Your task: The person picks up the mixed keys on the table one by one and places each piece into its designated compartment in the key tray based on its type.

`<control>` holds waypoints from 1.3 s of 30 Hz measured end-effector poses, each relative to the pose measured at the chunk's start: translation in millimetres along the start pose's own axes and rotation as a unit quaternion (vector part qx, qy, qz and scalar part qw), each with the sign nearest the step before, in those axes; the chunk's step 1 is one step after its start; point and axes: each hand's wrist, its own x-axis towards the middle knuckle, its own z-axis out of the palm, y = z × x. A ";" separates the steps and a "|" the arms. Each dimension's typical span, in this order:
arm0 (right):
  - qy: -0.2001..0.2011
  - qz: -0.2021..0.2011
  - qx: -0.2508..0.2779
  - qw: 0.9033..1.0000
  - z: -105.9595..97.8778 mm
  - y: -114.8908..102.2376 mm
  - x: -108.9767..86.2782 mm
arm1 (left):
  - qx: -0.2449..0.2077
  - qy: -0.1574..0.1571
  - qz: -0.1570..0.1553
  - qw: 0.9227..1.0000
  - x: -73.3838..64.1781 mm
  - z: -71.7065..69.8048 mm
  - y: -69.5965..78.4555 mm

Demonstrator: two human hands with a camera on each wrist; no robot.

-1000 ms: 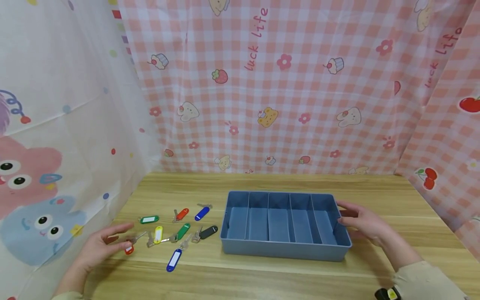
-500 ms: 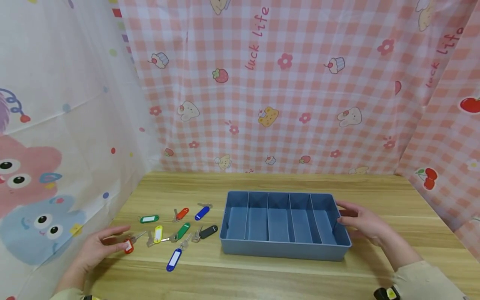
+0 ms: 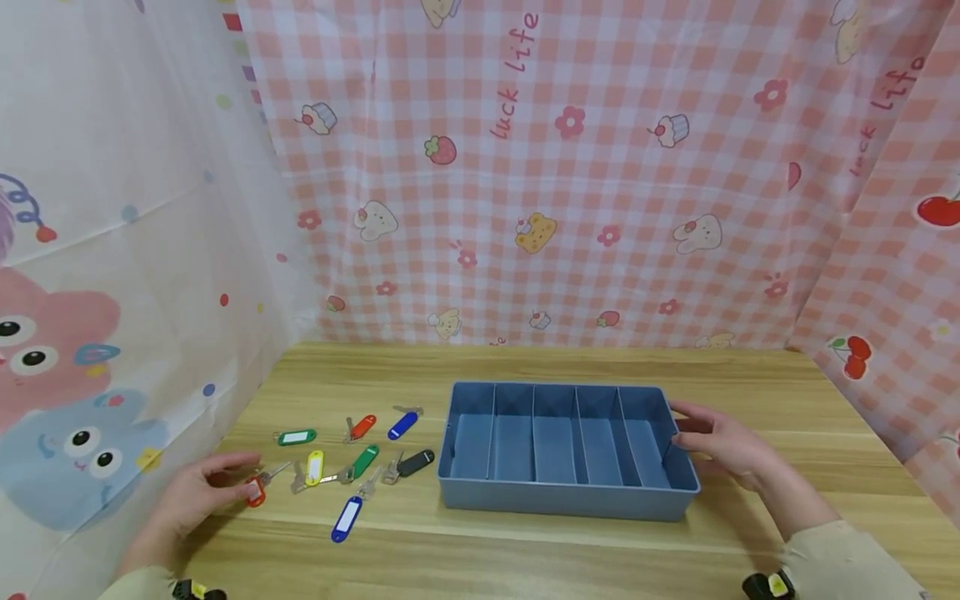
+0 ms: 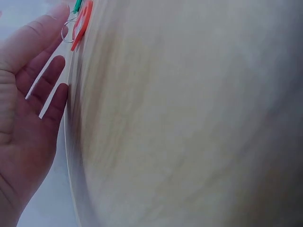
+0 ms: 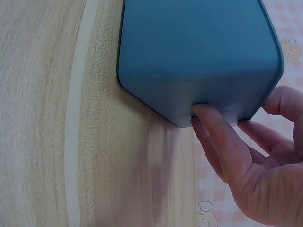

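Note:
At the left, my left hand (image 3: 197,496) reaches in with index finger and thumb apart. Its thumb tip touches a red key tag (image 3: 257,492) with a key on its ring; the left wrist view has that red tag (image 4: 84,21) beside the fingertips, the rest of the key hidden. A blue-grey tray (image 3: 566,497) with five-part-looking dividers stands to the right. My right hand (image 3: 723,446) holds the tray's right end, thumb at the rim and other fingers outside. From the right wrist view, my right hand (image 5: 255,165) has fingertips on the tray's end wall (image 5: 165,90).
Tagged keys lie left of the tray: green (image 3: 297,437), yellow (image 3: 315,468), red (image 3: 363,427), blue (image 3: 402,426), another green (image 3: 366,461), black (image 3: 416,463) and another blue (image 3: 347,519). Patterned cloth (image 3: 480,275) hangs behind the wooden table (image 3: 480,567).
The left thumb has shifted slightly off the red key tag, so more of the tag shows. The right hand and tray have stayed in place; the head view has shifted slightly.

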 end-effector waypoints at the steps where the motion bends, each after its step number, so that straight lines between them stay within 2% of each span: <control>1: -0.001 -0.001 0.003 1.000 0.5 -0.2 -0.2 | -0.005 -0.002 0.002 1.000 0.3 0.3 -0.3; 16: -0.002 -0.002 0.002 1.000 4.5 -2.2 1.3 | 0.001 0.007 0.041 0.999 2.2 2.7 -5.2; 21: -0.007 -0.008 0.003 1.000 4.2 -2.5 1.6 | 0.026 0.014 0.013 0.999 3.1 3.2 -4.5; 28: -0.004 0.000 0.004 1.000 3.7 -3.1 1.8 | 0.036 0.010 -0.026 0.999 4.0 2.5 -3.5; 33: -0.005 -0.003 0.001 1.000 4.0 -3.2 1.1 | 0.038 0.016 -0.034 0.999 3.2 3.8 -0.8; 39: -0.004 0.001 0.000 1.000 5.1 -2.5 1.9 | 0.008 0.013 -0.037 0.999 5.7 3.1 5.7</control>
